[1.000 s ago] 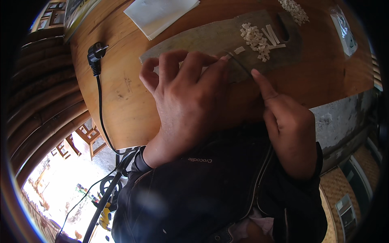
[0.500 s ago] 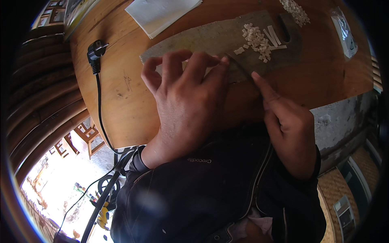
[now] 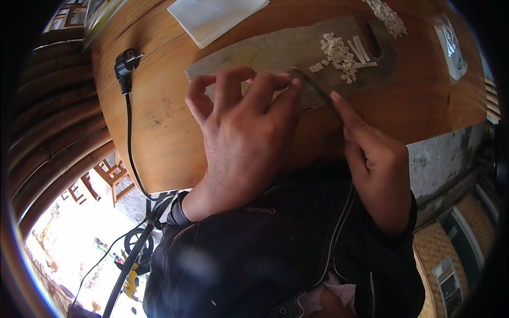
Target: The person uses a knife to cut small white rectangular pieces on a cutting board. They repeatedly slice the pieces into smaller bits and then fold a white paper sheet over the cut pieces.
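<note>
To the right of the cutting board point(image 3: 249, 53), a clear plastic packet point(image 3: 450, 47), contents hard to make out through the glare. On the board's right half, a loose heap of small, pale, blocky pieces point(image 3: 339, 54), with a few longer pale strips point(image 3: 360, 49) just beside. At the board's far right corner, a second pale heap point(image 3: 388, 18). Across the board's near edge, a knife point(image 3: 319, 92) with a thin, dark, slightly curved blade, tip close to the left hand point(image 3: 244, 127). On that hand, fingertips nearest the blade close together, other fingers arched and apart over the board; cannot tell whether pinching anything, the undersides being hidden. Right hand point(image 3: 379, 159) curled around the knife, nearer than the board, forefinger straight along the blade's back; handle hidden inside the grip.
</note>
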### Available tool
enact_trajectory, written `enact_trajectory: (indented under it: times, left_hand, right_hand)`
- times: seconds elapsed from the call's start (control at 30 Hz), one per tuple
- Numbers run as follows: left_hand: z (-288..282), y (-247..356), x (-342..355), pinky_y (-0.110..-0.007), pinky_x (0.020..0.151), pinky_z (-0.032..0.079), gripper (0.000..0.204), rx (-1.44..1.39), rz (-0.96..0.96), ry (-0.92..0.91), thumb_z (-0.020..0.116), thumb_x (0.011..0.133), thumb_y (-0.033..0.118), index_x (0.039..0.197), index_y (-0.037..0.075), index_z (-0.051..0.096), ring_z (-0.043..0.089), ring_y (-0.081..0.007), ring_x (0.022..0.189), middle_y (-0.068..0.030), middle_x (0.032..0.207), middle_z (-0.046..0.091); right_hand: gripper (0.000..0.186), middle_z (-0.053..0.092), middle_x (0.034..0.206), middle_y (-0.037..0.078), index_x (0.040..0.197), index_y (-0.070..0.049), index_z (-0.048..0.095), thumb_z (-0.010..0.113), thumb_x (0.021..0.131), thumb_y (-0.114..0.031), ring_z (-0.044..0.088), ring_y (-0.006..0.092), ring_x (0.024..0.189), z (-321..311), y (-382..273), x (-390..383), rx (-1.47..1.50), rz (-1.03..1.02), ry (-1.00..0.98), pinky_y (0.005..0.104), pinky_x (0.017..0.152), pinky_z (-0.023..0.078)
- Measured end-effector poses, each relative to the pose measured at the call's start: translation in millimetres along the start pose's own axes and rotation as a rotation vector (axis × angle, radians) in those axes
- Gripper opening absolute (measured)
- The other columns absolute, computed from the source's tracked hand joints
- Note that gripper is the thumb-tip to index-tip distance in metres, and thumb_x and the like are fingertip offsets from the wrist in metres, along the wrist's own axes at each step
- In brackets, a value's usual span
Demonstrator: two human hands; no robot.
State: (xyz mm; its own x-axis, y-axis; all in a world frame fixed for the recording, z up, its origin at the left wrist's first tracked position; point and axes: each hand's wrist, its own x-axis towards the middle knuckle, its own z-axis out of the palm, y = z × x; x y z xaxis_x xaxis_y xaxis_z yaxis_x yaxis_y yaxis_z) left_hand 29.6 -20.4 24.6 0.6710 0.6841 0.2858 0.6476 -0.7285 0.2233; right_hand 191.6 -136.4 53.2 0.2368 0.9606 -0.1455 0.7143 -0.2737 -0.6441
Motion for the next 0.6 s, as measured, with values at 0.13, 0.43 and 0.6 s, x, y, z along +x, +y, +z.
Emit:
enact_trajectory:
  times: [0.13, 0.43, 0.6]
  left_hand:
    - [-0.6, -0.4, -2.0, -0.043, 0.104, 0.034, 0.025, -0.009, -0.004, -0.030, 0.084, 0.081, 0.017, 0.105, 0.024, 0.081, 0.060, -0.0182, 0.109, 0.0103, 0.109, 0.072]
    - [2.5, -7.8, -11.8, -0.046, 0.104, 0.034, 0.033, -0.094, 0.017, -0.041, 0.078, 0.083, 0.018, 0.115, 0.021, 0.078, 0.060, -0.0199, 0.108, 0.0073, 0.121, 0.069]
    - [-0.5, -10.7, -11.8, -0.038, 0.102, 0.037, 0.037, -0.098, 0.024, -0.025, 0.083, 0.079, 0.014, 0.115, 0.024, 0.080, 0.061, -0.0180, 0.101, 0.0086, 0.125, 0.072]
  right_hand:
    - [0.060, 0.062, 0.076, 0.016, 0.146, -0.012, 0.062, 0.061, 0.091, 0.011, 0.055, 0.0147, 0.063, -3.9, -0.4, -0.1, 0.071, 0.007, -0.017, 0.0321, 0.063, 0.048]
    - [0.057, 0.064, 0.077, 0.015, 0.145, -0.012, 0.063, 0.061, 0.092, 0.011, 0.054, 0.0116, 0.062, -8.2, -1.1, -1.5, 0.119, 0.056, -0.023, 0.0305, 0.061, 0.047]
    - [0.057, 0.070, 0.084, 0.018, 0.145, -0.012, 0.063, 0.061, 0.092, 0.010, 0.059, 0.0124, 0.065, -9.1, -0.1, -0.9, 0.101, 0.029, -0.049, 0.0302, 0.062, 0.049]
